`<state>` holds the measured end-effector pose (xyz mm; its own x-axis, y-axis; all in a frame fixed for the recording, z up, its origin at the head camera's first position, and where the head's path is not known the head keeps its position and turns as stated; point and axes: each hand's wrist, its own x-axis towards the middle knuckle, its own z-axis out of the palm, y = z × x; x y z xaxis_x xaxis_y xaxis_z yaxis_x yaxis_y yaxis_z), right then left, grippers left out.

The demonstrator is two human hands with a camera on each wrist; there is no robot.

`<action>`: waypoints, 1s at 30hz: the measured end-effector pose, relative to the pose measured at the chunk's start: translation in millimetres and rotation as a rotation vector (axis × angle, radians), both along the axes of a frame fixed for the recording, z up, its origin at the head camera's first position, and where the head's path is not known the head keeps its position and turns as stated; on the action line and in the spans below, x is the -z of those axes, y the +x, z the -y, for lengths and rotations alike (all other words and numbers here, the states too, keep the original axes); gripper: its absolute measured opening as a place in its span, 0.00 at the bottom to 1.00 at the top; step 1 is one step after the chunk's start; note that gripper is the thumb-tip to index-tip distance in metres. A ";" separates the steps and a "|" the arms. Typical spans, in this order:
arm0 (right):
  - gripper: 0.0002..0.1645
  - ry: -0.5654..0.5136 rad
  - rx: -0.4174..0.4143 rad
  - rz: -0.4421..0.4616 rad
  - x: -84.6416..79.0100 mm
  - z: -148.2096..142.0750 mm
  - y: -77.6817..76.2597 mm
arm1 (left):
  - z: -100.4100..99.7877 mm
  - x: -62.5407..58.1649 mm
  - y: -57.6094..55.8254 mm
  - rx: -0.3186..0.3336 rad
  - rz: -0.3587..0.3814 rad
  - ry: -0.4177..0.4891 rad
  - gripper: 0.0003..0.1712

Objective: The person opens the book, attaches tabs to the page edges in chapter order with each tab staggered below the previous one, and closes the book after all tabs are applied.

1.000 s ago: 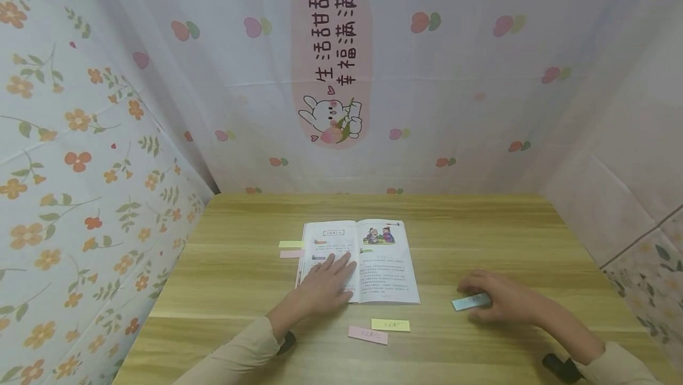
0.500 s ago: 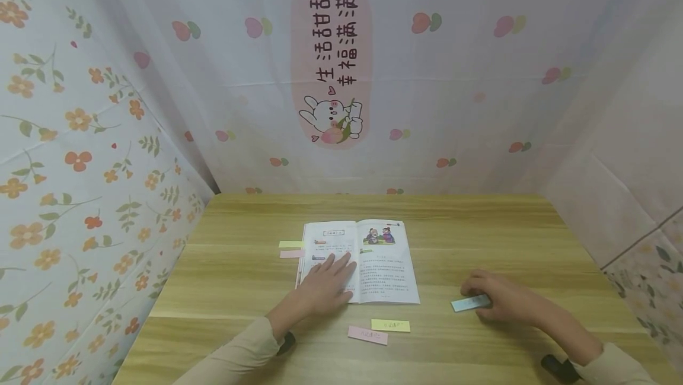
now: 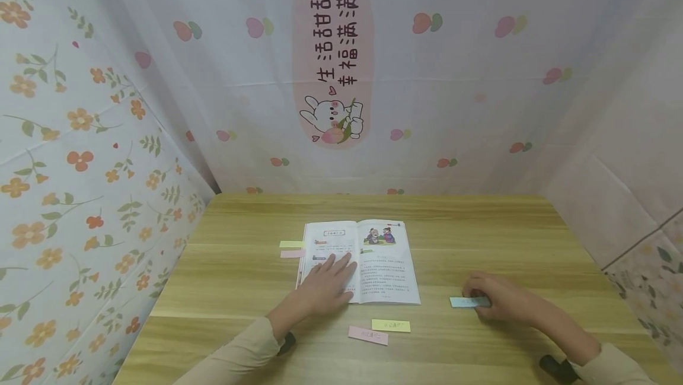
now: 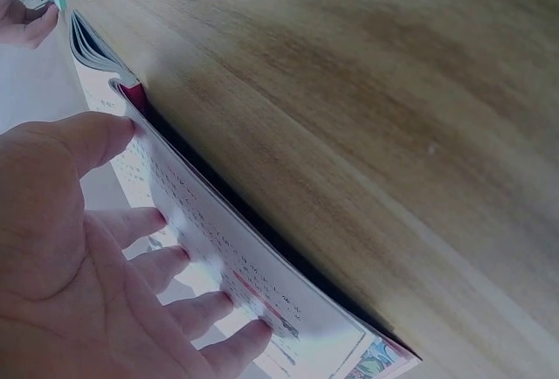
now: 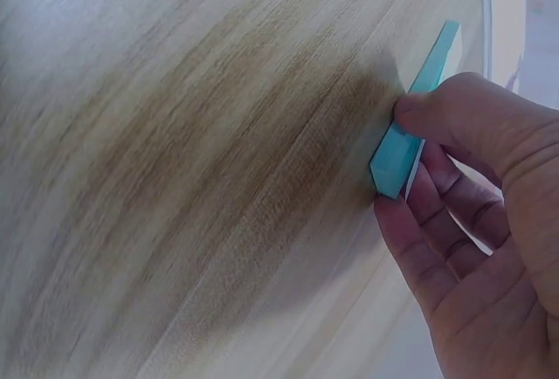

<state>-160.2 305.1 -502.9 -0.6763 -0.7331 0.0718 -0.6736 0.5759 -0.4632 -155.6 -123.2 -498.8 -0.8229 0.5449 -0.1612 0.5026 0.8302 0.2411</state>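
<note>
An open book [image 3: 386, 275] with printed text and a colour picture lies on the table. My left hand [image 3: 324, 289] rests with spread fingers on its left page. In the left wrist view, the fingertips press along that page near the lower edge. To the right of the book, my right hand [image 3: 504, 301] pinches a narrow light-blue sticky note pad [image 5: 400, 159] by its end, thumb on one side and fingers on the other. Faint writing shows on the pad's upper face in the head view. Its right end is hidden by the fingers.
A yellow sticky note pad [image 3: 391, 325] and a pink one [image 3: 368, 335], both with handwriting, lie before the book. A yellow tab [image 3: 291, 244] and a pink tab [image 3: 291, 253] stick out from its left edge. Patterned cloth [image 3: 464, 106] hangs behind the wooden table [image 3: 224, 266].
My right hand has turned the blue pad from a slant to nearly level, its writing now facing up more. The left hand has stayed on the page.
</note>
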 end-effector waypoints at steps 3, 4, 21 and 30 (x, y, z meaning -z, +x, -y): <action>0.18 0.009 0.009 -0.006 0.7 0.2 -0.5 | 0.0 0.8 -0.1 -0.001 0.002 0.001 0.37; 0.18 0.014 0.015 -0.005 0.8 0.3 -0.6 | -0.1 0.9 -0.1 -0.001 0.003 0.001 0.38; 0.19 0.017 0.045 -0.022 -10.7 10.8 -1.8 | -1.1 0.3 0.6 -0.004 -0.006 -0.010 0.37; 0.19 -0.024 0.007 -0.059 -17.2 18.2 -5.4 | -2.1 -0.5 1.0 -0.006 -0.008 -0.017 0.37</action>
